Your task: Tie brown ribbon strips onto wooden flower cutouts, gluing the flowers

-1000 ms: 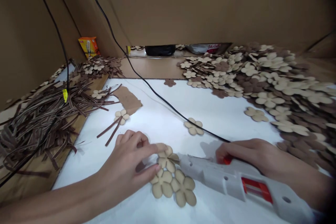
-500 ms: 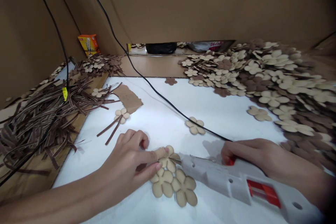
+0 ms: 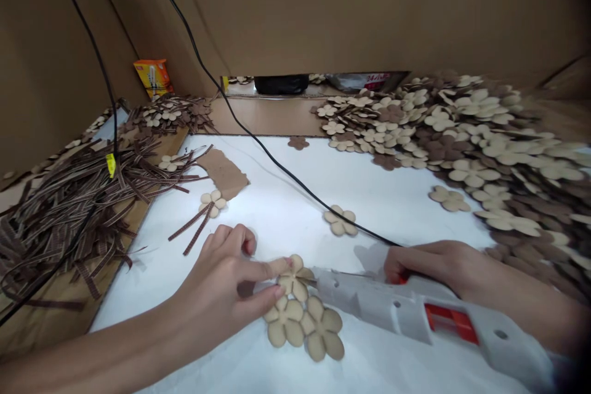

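Left hand (image 3: 217,277): fingers spread, thumb and forefinger on either side of the top flower (image 3: 293,277), holding it down on the desk (image 3: 268,209) near the front edge, about mid-width. Right hand (image 3: 425,265): closed round the front of a glue gun (image 3: 392,314), which lies nearly flat with its nozzle at that flower's right side. Two more cardboard flowers (image 3: 285,326) touch the top flower from below. Work in hand, as judged: glue-gun work on this cluster, calling for a steady hold at the nozzle. Also on the desk: a loose flower (image 3: 340,220), a cardboard scrap (image 3: 224,173), two brown strips (image 3: 194,228), a black cord (image 3: 295,188). Past the left edge, a pile of brown strips (image 3: 69,221). Over the far right corner, a heap of flowers (image 3: 498,160).
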Demonstrator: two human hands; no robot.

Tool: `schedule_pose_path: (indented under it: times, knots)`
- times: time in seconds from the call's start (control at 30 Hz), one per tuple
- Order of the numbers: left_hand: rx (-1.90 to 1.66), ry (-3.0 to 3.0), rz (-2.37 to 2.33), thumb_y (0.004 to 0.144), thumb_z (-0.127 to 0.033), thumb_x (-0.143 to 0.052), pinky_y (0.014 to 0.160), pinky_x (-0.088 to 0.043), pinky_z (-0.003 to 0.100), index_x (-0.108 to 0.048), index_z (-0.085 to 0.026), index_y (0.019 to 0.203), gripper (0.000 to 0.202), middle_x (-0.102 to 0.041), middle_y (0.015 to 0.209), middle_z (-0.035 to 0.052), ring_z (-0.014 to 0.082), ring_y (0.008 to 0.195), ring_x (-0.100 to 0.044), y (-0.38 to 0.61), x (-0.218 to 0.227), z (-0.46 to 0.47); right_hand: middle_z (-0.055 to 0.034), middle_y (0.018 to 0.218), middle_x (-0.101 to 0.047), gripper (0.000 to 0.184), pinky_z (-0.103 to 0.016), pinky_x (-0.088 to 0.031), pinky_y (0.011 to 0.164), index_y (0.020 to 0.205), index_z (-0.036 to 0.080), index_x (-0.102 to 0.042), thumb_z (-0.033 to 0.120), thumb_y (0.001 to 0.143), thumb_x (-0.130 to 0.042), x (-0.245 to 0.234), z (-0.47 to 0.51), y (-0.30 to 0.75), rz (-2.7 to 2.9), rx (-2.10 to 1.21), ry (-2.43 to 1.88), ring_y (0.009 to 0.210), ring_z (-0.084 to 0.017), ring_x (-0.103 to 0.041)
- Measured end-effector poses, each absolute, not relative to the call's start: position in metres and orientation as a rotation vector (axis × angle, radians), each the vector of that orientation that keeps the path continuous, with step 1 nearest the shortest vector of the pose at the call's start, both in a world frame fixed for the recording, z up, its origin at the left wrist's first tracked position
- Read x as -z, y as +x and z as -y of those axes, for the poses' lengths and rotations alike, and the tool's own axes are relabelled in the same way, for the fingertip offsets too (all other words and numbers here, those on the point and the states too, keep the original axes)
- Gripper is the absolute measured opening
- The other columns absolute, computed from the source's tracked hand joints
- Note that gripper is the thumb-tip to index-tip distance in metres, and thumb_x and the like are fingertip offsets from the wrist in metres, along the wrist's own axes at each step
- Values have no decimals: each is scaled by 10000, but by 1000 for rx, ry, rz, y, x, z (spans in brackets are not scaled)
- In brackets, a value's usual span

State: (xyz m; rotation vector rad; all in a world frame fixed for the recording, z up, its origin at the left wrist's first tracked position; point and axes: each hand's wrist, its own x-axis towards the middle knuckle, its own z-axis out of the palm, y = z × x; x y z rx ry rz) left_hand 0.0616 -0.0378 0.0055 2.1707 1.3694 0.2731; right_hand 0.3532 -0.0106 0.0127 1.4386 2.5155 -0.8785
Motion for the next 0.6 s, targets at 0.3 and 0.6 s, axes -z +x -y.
schedule_pose_path:
  times: [0.3,0.6]
  knots:
    - [-320,2109,-1400,809,-358,-557,771,-364,371,-619,-436,1064,273,-442,860,27,201,850,-372,64,-10,39,19,628,-638,209,-273,-440,517,763,299,-600,174,633,-495,-30,17,370,-2511,707,1629,545,-198,-593]
    - [-700,1891,-1397,859,-312,-480,848,-375,334,-639,-237,987,217,-531,913,26,181,936,-453,44,-4,52,-10,735,-698,179,-323,-519,620,780,347,-641,361,739,-468,-23,31,362,-2852,647,1646,642,-244,-650]
